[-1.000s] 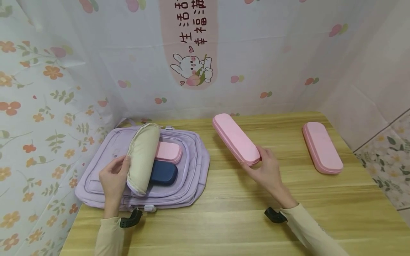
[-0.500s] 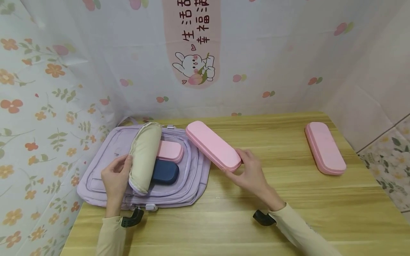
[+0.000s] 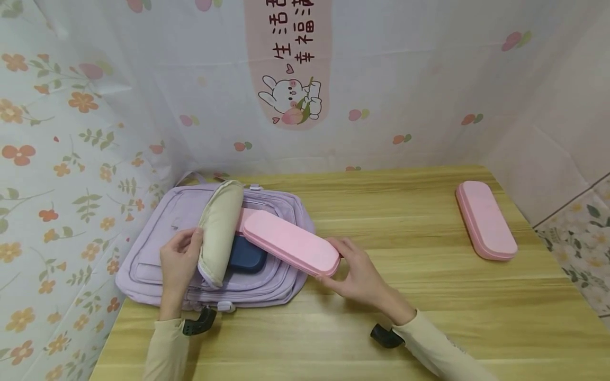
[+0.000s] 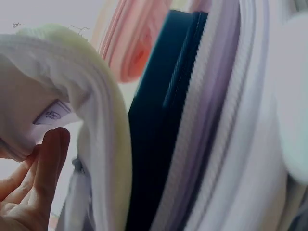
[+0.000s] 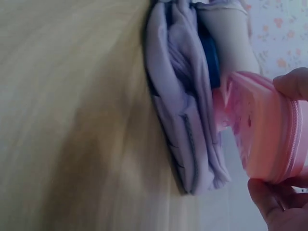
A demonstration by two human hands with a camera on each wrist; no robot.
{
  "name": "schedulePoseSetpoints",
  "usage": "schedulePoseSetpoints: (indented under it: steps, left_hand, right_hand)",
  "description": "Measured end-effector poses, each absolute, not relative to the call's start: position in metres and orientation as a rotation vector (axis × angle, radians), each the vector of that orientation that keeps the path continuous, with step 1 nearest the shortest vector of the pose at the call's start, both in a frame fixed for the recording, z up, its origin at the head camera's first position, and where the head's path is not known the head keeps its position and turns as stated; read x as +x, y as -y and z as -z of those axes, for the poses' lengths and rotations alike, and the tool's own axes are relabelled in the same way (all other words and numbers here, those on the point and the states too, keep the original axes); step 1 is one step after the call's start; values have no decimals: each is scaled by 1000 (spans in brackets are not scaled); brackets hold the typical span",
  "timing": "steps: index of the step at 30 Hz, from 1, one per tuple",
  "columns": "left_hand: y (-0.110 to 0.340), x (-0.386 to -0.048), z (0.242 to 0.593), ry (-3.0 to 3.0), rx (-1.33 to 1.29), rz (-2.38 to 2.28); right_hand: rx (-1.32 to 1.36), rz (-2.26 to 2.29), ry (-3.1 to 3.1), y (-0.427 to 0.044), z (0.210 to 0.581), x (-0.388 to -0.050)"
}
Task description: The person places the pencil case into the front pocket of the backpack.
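A lilac backpack (image 3: 157, 227) lies flat at the left, its cream-lined flap (image 3: 221, 233) folded back. My left hand (image 3: 181, 262) pinches the flap's edge; the left wrist view shows the fingers (image 4: 53, 154) at its lilac outer side. Inside the pocket, a dark blue case (image 3: 247, 255) lies beside a pink case (image 3: 244, 216), partly covered. My right hand (image 3: 359, 275) grips the near end of another pink case (image 3: 290, 241), tilted above the pocket with its far end over the first pink case. In the right wrist view, thumb and fingers hold this case (image 5: 267, 130) from opposite sides.
One more pink case (image 3: 486, 219) lies on the wooden table (image 3: 405, 211) at the far right. A patterned white curtain (image 3: 381, 79) stands behind the table, and a floral one (image 3: 62, 211) hangs along the left side.
My right hand has carried the pink case leftward from above the table to over the backpack pocket. The left hand still holds the flap back, nearly unmoved.
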State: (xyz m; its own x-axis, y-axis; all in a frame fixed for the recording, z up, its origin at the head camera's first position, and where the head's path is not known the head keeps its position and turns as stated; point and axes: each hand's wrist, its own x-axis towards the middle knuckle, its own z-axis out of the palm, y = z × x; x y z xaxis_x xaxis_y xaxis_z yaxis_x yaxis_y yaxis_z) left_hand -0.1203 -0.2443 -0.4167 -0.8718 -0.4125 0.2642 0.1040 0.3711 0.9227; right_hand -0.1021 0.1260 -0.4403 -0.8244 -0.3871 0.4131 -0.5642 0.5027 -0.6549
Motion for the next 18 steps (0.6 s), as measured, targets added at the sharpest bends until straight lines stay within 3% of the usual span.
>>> schedulePoseSetpoints:
  steps: [18]
  left_hand:
    - [238, -125, 405, 2199, 258, 1621]
  right_hand:
    - [861, -1476, 2407, -126, 449, -108]
